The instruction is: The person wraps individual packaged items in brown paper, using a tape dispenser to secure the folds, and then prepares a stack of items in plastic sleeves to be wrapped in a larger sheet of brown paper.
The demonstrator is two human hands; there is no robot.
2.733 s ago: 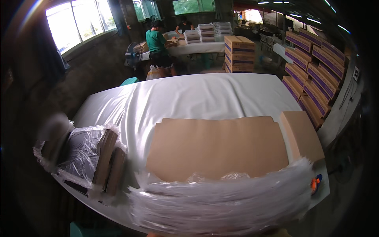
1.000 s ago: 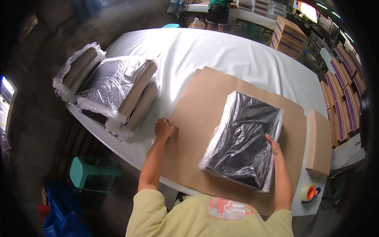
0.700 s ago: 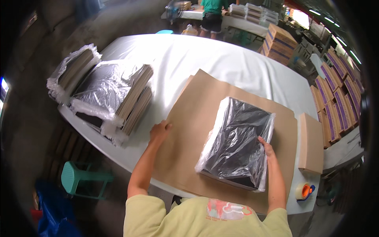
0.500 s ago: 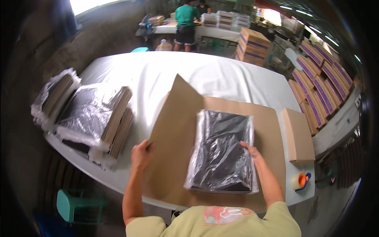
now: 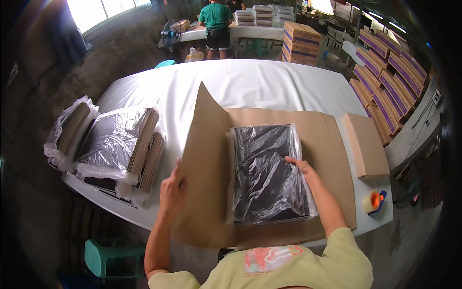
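A plastic-wrapped dark, flat pack (image 5: 264, 178) lies on a large brown cardboard sheet (image 5: 327, 144) in front of me. The sheet's left side stands up as a flap, bent beside the pack's left edge. At the flap's outer edge is my left hand (image 5: 172, 193), closed on it with the thumb on the inner side and the index finger stretched upward. My right hand (image 5: 302, 167) grips the pack's right side, thumb over the film; its other fingers are partly hidden.
Plastic-wrapped stacks of boards (image 5: 113, 139) sit at the table's left. A brown box (image 5: 366, 144) and a tape dispenser (image 5: 373, 201) are at the right. Cartons (image 5: 385, 86) are piled beyond. A green stool (image 5: 103, 257) stands lower left; a person (image 5: 215, 21) works at the back.
My view has shifted a little. The pack has turned slightly counterclockwise on the sheet, with my right hand still at its side. My left index finger has straightened along the flap.
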